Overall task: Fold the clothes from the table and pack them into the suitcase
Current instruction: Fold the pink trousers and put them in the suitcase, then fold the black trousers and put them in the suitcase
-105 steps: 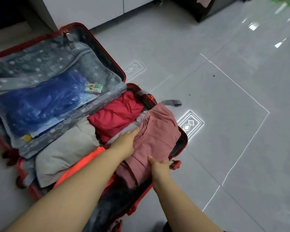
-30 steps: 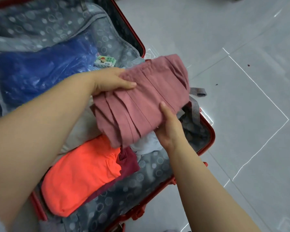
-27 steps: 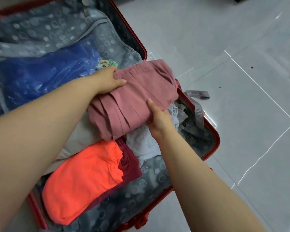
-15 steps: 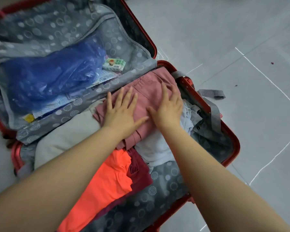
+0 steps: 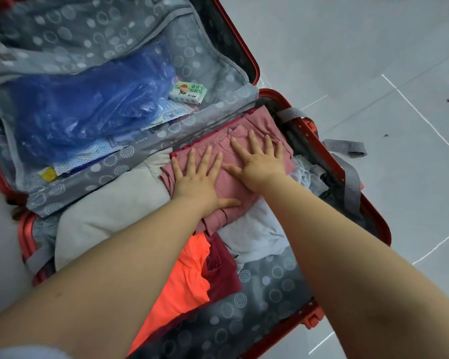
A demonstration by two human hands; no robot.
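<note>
A red hard-shell suitcase (image 5: 255,73) lies open on a pale grey tiled floor (image 5: 373,60), seen from above, its inside lined with grey fabric printed with white circles. The only print in view is on a small white-and-green packet (image 5: 188,92) behind the mesh pocket of the far half. It carries green characters and what may be a small cartoon figure, but the writing is too small and soft to read. Beside it in that pocket sits a crumpled blue plastic bag (image 5: 83,110), with a small yellow item (image 5: 48,174) near the pocket's lower left corner. In the near half, a folded dusty-pink garment (image 5: 259,125) with stitched seams and pleated edges lies at the far end, against the hinge side. The left hand (image 5: 197,180) and the right hand (image 5: 259,161) both lie flat on it, palms down, fingers straight and spread, side by side. To its left lies a folded cream garment (image 5: 109,218); nearer the viewer are a bright orange garment (image 5: 182,278), a maroon garment (image 5: 223,273) and a rumpled pale blue-white garment (image 5: 254,234). A grey webbing strap (image 5: 345,147) trails over the right rim onto the floor.
</note>
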